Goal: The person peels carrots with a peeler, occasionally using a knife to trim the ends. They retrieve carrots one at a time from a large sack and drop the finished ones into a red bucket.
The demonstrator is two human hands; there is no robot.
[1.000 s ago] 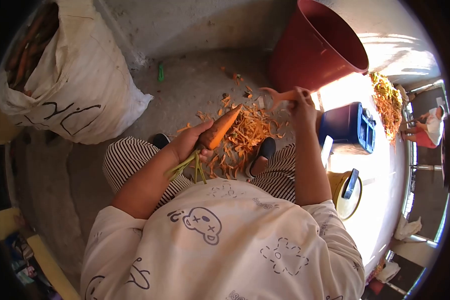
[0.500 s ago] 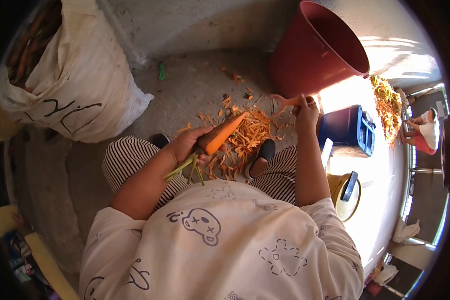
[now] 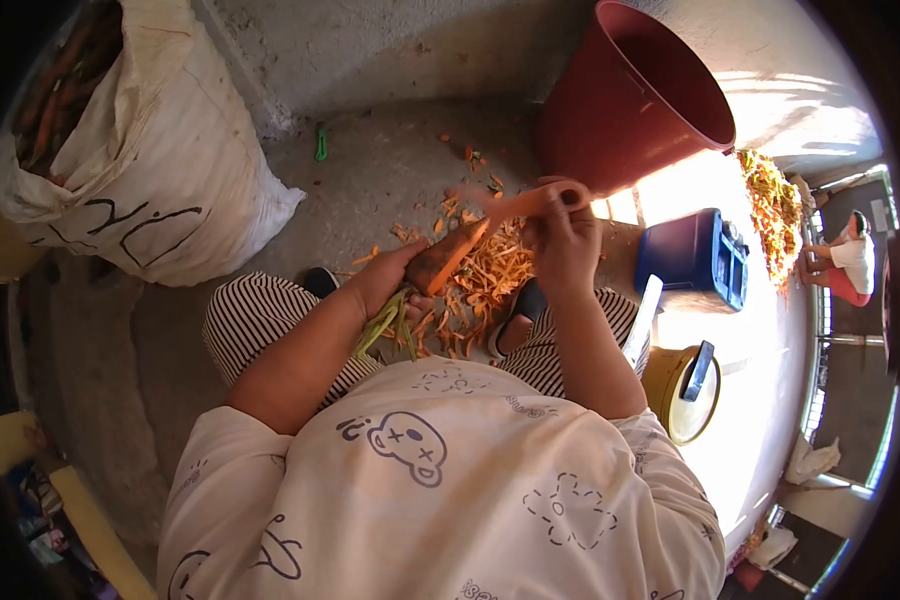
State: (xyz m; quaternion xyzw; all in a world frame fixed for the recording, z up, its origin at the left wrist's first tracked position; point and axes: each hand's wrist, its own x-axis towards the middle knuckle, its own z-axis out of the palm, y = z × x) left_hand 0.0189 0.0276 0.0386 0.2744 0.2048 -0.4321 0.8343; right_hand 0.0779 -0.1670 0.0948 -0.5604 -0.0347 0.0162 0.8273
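My left hand (image 3: 388,278) is wrapped round a partly peeled carrot (image 3: 448,260), gripping it near its leafy end. Dark skin covers the side facing up, and a bright orange peeled strip shows along its right edge. Cut green stalks (image 3: 386,324) hang below the hand. An orange peeler (image 3: 532,204) is held by its looped handle in my right hand (image 3: 568,242). Its head is blurred and overlaps the carrot's far tip in this view. Beneath both hands lies a heap of carrot peelings (image 3: 498,275) on the floor, between my feet.
A white sack (image 3: 195,170) of carrots stands at the left, a large red bucket (image 3: 610,120) ahead to the right. Beside my right arm are a blue jerrycan (image 3: 682,258) and a yellow container (image 3: 670,385). Another person (image 3: 852,262) sits far right near a peelings pile (image 3: 773,210).
My right hand has swung left with the peeler, from near the bucket to the carrot's tip. The carrot has turned in my left hand, so more unpeeled skin shows.
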